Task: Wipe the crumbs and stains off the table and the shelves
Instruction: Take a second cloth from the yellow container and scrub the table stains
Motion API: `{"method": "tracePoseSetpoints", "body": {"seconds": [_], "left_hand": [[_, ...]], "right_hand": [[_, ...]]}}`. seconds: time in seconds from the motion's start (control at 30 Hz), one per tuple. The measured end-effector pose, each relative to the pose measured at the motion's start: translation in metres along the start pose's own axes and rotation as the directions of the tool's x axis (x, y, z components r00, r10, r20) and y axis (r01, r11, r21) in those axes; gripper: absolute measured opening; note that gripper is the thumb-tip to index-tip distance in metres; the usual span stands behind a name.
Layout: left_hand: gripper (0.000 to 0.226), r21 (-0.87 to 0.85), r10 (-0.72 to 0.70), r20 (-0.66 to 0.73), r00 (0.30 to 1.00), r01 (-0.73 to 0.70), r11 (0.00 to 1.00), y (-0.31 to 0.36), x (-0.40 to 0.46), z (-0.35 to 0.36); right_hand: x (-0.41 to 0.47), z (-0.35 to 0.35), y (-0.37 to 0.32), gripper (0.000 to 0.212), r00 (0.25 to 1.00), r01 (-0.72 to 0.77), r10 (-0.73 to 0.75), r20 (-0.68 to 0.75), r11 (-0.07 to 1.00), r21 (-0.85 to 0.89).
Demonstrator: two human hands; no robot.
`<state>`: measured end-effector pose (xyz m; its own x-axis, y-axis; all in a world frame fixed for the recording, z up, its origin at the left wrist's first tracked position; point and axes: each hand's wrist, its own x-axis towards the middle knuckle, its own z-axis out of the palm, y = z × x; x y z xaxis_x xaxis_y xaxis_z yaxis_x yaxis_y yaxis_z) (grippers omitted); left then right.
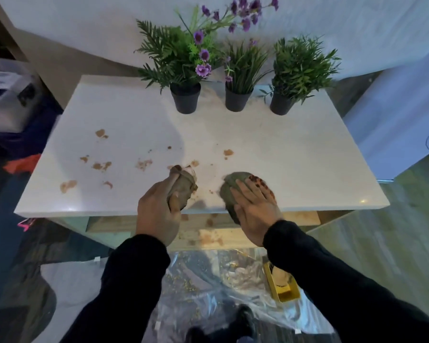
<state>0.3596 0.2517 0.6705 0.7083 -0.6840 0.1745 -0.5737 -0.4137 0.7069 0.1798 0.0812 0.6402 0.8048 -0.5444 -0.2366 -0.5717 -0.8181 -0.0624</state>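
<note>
The left hand point(156, 206) clutches a bunched brown cloth point(182, 185); the right hand point(254, 206) lies flat on a grey-green rag point(230, 191) at lower centre. Sweeping may push the brown crumbs point(144, 164) off the white tabletop point(295, 157) onto the stained wooden shelf point(203, 220).

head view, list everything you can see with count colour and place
table: 1, white top, centre
stains: many, brown, mostly on the table's left half
potted plants: 3, green in black pots, one with purple flowers, in a row at the table's far edge
brown rag: 1, bunched, near edge of the table
grey-green rag: 1, at the near edge, hanging over it
shelves: wooden, stained, below the tabletop
plastic sheet: 1, clear, on the floor, speckled with crumbs
yellow box: 1, on the sheet
left hand: grips the brown rag
right hand: flat on the grey-green rag
</note>
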Motion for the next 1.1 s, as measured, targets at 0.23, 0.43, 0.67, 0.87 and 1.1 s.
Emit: {"method": "tracePoseSetpoints", "body": {"seconds": [0.23,0.43,0.67,0.87,1.1], "left_hand": [[0.046,0.193,0.038,-0.177,0.983,-0.003,0.981,-0.048,-0.005,-0.037],[0.043,0.411,0.162,-0.095,0.982,-0.11,0.905,-0.088,-0.027,-0.033],[0.037,0.386,0.238,-0.049,0.97,-0.201,0.9,-0.092,-0.023,-0.016],[0.058,0.411,0.165,0.016,0.986,-0.156,0.898,-0.084,-0.011,-0.024],[0.054,0.463,0.104,0.141,0.985,-0.159,0.872,-0.072,-0.001,-0.039]], "right_hand": [[0.034,-0.004,0.007,0.06,0.989,-0.141,0.142,-0.036,0.989,0.036],[0.027,-0.007,-0.001,0.063,0.988,-0.153,0.154,-0.022,0.986,0.061],[0.077,-0.028,0.032,0.063,0.988,-0.152,0.153,-0.014,0.988,0.028],[0.122,-0.037,-0.016,0.058,0.998,-0.063,0.063,-0.003,0.997,0.043],[0.062,-0.028,0.015,0.067,0.998,0.07,-0.07,-0.001,0.995,-0.076]]}}
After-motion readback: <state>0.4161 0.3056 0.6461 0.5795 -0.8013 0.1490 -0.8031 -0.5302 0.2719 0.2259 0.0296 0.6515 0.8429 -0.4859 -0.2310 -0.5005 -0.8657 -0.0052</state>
